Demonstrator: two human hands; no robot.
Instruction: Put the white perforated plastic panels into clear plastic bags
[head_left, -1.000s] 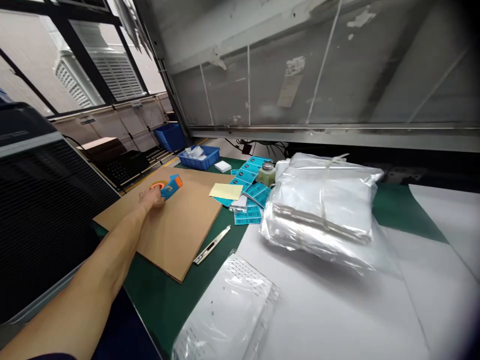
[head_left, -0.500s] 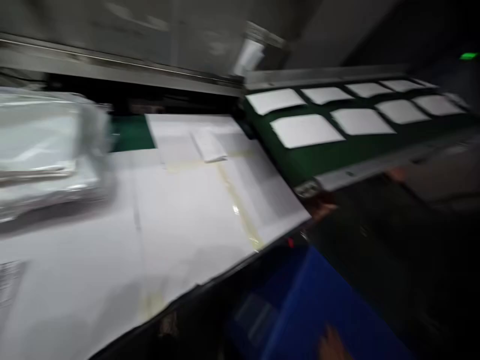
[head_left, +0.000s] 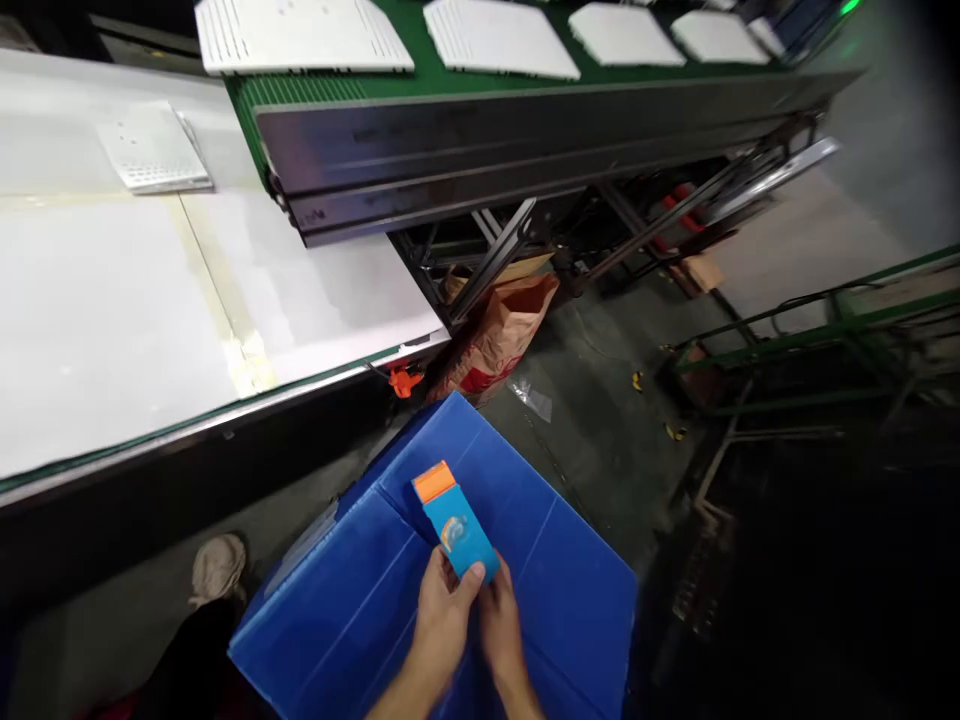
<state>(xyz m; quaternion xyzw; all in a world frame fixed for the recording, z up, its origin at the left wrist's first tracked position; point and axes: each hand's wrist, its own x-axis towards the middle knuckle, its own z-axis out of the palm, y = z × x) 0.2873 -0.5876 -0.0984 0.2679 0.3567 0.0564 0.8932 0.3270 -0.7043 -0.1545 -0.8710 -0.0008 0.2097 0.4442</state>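
A small blue box with an orange end [head_left: 454, 521] is held over a blue corrugated plastic box [head_left: 570, 590] on the floor. My left hand [head_left: 440, 620] grips the small box's near end with thumb and fingers. My right hand [head_left: 501, 625] pinches the same end from the right. The orange end points away from me. Both forearms enter from the bottom edge.
A white-covered table [head_left: 112, 300] runs along the left, with a perforated white plate [head_left: 154, 150] on it. Behind it a green conveyor [head_left: 420, 70] carries several white panels. A brown paper sack [head_left: 499, 330] and an orange clamp [head_left: 405, 380] sit below. A green metal frame [head_left: 825, 330] stands right.
The view swung from the cardboard sheet on the left of the table, rightward and down to the floor box. The small blue and orange box came along and is now in both hands.
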